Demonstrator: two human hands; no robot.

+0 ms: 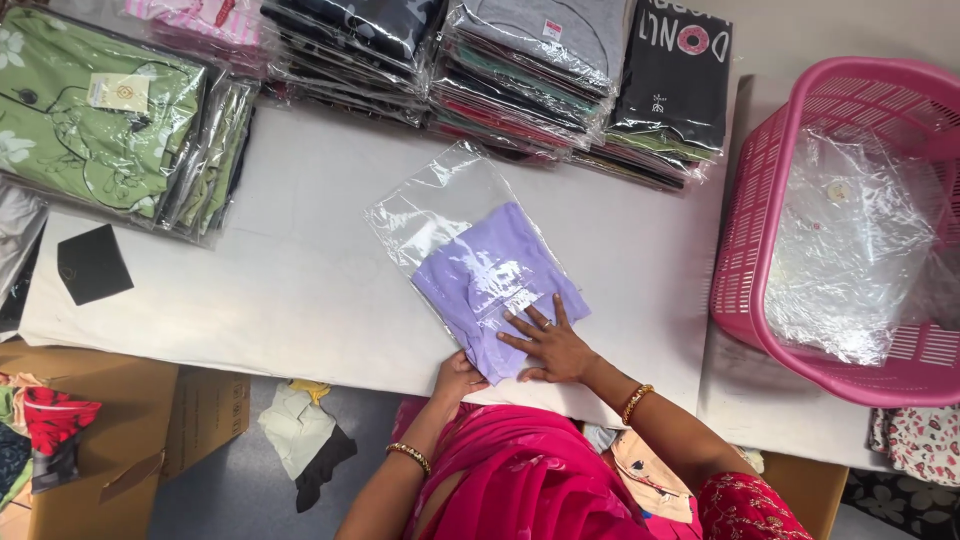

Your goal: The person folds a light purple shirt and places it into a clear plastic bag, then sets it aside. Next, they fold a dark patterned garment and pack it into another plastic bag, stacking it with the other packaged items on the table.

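A folded lilac garment [490,275] lies half inside a clear plastic bag [435,205] on the white table [300,290], with its near end at the table's front edge. My right hand [548,345] presses flat on the garment's near right corner, fingers spread. At the table edge my left hand [458,378] is curled around the garment's near end. The bag's far half is empty and lies flat.
Stacks of bagged folded clothes [530,70] line the far side, with a green stack [100,120] at the far left. A pink plastic basket [745,260] holding clear bags stands at the right. A black card [92,263] lies left. A cardboard box [150,420] stands on the floor.
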